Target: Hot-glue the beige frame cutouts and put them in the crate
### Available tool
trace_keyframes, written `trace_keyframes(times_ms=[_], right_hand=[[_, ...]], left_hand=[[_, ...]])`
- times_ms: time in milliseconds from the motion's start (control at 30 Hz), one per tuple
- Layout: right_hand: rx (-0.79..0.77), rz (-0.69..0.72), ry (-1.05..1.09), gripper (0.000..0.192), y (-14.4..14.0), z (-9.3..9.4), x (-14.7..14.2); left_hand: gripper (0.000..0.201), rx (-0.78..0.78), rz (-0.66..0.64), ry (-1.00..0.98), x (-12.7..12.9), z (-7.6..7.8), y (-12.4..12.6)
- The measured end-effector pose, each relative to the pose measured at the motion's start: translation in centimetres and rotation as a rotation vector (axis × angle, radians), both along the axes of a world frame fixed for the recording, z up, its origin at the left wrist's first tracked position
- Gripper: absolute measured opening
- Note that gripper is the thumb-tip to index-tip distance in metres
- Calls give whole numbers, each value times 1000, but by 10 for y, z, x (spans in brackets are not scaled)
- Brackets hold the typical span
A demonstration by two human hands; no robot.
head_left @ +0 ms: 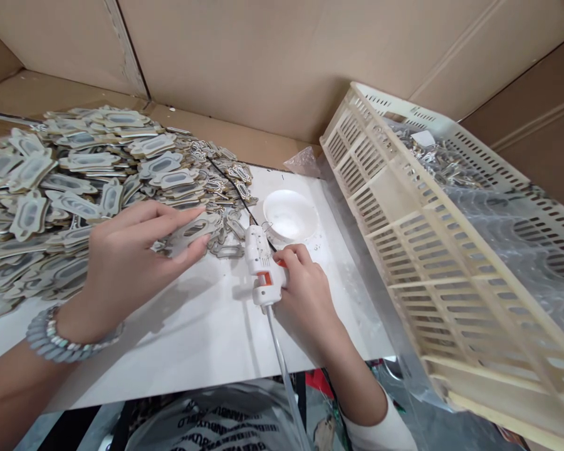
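My right hand (pixel 305 285) is wrapped round the handle of a white hot glue gun (pixel 259 260) with an orange trigger. A clear glue stick (pixel 282 357) sticks out of the gun's rear, and its nozzle points away from me beside a white bowl (pixel 291 216). My left hand (pixel 136 250) reaches over the front of a heap of flat frame-shaped pieces (pixel 87 160) with grey centres. Its thumb and fingers are apart, with nothing gripped between them. One such piece (pixel 195 230) shows just behind the fingertips; whether they touch it I cannot tell.
A cream plastic crate (pixel 395 213) stands at the right, holding small metal parts (pixel 444 163) and clear plastic sheets (pixel 512 232). A black cord (pixel 228 178) runs over the heap to the gun. Cardboard walls (pixel 244 62) enclose the white tabletop (pixel 183 341). A small plastic bag (pixel 303 163) lies behind the bowl.
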State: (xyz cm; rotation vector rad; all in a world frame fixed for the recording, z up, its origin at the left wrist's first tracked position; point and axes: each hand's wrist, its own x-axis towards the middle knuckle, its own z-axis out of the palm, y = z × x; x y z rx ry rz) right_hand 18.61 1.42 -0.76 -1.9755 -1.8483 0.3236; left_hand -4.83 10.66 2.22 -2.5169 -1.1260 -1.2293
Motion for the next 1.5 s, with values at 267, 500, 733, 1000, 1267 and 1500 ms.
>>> trace_keyframes(times_ms=[267,500,733,1000,1267,1500], right_hand=[[-92,177,-79,43,4,4,-1],[-103,186,129,37,1,5,5],[292,248,153,18,-11,23,-6],[602,324,49,10,-9,31,-55],[585,288,-1,14,-4,34,-60],[603,253,19,15,-5,34,-60]], left_hand=[[24,-9,-20,6,1,0,0],[21,-3,-50,5,3,-1,-1],[20,-21,-109,6,7,-4,-10],[22,-62,-234,-24,12,-7,-15],[30,-76,-274,-32,8,-10,-16],[28,-89,-264,-49,12,-5,-18]])
